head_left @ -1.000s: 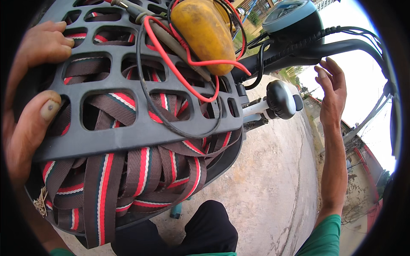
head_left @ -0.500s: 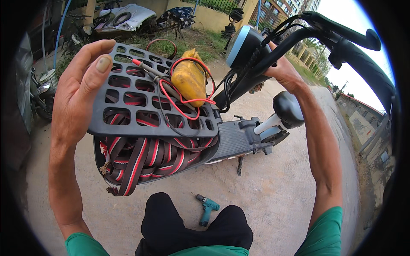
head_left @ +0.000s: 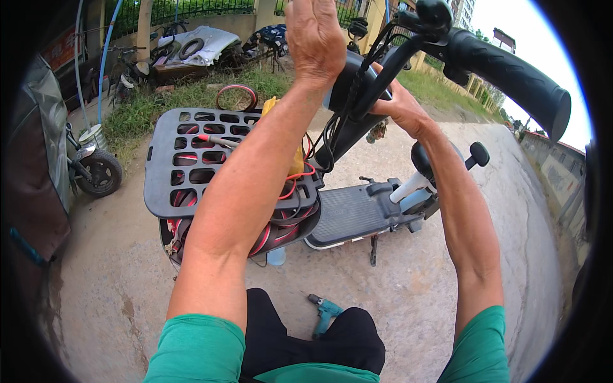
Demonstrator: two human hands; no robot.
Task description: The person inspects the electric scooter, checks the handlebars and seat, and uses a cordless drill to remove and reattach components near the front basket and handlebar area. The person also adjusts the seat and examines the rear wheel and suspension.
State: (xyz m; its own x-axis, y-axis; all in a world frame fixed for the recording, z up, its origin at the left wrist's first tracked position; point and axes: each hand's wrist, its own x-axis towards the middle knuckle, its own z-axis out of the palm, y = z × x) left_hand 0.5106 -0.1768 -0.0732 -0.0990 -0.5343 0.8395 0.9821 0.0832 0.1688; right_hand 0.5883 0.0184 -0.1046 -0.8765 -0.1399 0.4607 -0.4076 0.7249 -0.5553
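Note:
My left hand [head_left: 316,41] is raised at the top of the view, beside the headlight [head_left: 348,80] of an electric scooter. The upper edge cuts off its fingertips, so its grip is hidden. Closed round the far side of the headlight is my right hand [head_left: 403,105], behind the cables and stem. Under my left forearm lies a black grid lid [head_left: 169,150] on the scooter's front basket, which is full of dark webbing straps [head_left: 271,239] with red and white stripes. A yellow meter [head_left: 297,167] with red and black leads rests on the lid, mostly hidden by that forearm.
The black handlebar grip [head_left: 511,83] juts out at upper right. A teal cordless drill [head_left: 325,313] lies on the ground by my knees. The scooter's footboard [head_left: 354,214] stretches right to its seat. At left stand a covered vehicle [head_left: 38,166] and a wheel [head_left: 101,172].
My left hand has left the lid's left edge and moved up and right to beside the headlight. My right hand stays at the headlight. The view has shifted and the handlebar sits differently.

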